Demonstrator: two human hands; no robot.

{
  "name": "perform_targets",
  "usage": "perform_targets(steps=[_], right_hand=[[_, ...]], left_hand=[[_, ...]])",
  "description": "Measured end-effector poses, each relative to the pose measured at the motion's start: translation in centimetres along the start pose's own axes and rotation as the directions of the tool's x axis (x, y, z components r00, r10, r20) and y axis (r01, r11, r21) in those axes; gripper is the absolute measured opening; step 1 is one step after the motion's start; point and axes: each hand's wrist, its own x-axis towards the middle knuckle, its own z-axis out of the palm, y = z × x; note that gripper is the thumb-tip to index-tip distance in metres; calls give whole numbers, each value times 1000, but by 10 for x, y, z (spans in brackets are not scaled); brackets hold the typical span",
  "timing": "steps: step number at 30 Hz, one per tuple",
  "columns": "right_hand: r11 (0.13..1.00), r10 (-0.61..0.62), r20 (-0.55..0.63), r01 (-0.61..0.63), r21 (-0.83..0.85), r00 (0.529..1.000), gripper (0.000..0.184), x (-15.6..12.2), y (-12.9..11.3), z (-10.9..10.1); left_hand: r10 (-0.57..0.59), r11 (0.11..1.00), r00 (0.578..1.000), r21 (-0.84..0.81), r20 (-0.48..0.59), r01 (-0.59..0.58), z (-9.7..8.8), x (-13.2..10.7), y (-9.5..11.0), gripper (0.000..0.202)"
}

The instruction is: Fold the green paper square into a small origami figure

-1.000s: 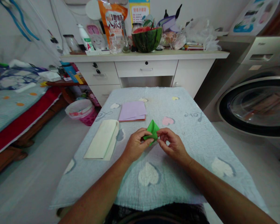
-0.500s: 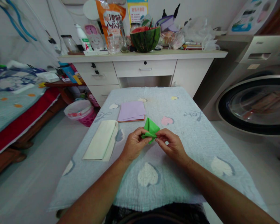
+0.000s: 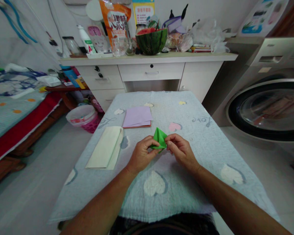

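Note:
A folded piece of green paper point(image 3: 159, 137) is held between both hands above the cloth-covered table, its pointed tip facing away from me. My left hand point(image 3: 144, 150) pinches its left side between thumb and fingers. On the right edge, my right hand point(image 3: 180, 147) grips the paper with thumb and forefinger. The fingers hide parts of the lower folds. Beyond the hands lies a stack of square paper point(image 3: 138, 116), purple on top with a red edge beneath. A folded cream-coloured sheet point(image 3: 105, 147) rests to the left.
The table wears a pale blue cloth point(image 3: 196, 182) with heart patterns. Behind it stands a white cabinet point(image 3: 152, 71) bearing a cut watermelon point(image 3: 152, 41) and an orange snack bag point(image 3: 115, 21). A washing machine point(image 3: 267, 98) is at right, a pink bin point(image 3: 84, 118) at left.
The green paper has shifted slightly and its lower flap now looks flatter and more closed in. My fingers have moved a little along its edges.

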Motion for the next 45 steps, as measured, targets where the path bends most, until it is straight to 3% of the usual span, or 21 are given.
perform_targets(steps=[7,16,25,36,41,43,45], right_hand=[[999,44,-18,-43,33,999,18,5,4,1],[991,13,-53,-20,-136,999,11,5,2,2],[996,90,-33,-90,-15,995,18,11,1,-1],[995,99,-49,-100,-19,994,15,9,1,-1],[998,51,-101,-55,-43,994,13,10,3,-3],[998,2,-146,-12,-62,989,21,11,4,-5],[998,-8,-114,2,-55,993,28,12,5,-7]], left_hand=[[30,996,995,80,94,-37,2,0,5,7],[-51,995,994,88,101,42,5,-1,8,10],[-65,986,986,165,155,39,7,0,11,14],[-186,980,978,96,95,177,11,-3,5,14],[-180,980,978,101,108,169,10,-2,6,12],[-176,981,978,103,112,165,10,-2,6,11],[-182,980,976,99,117,171,10,-2,6,12]])
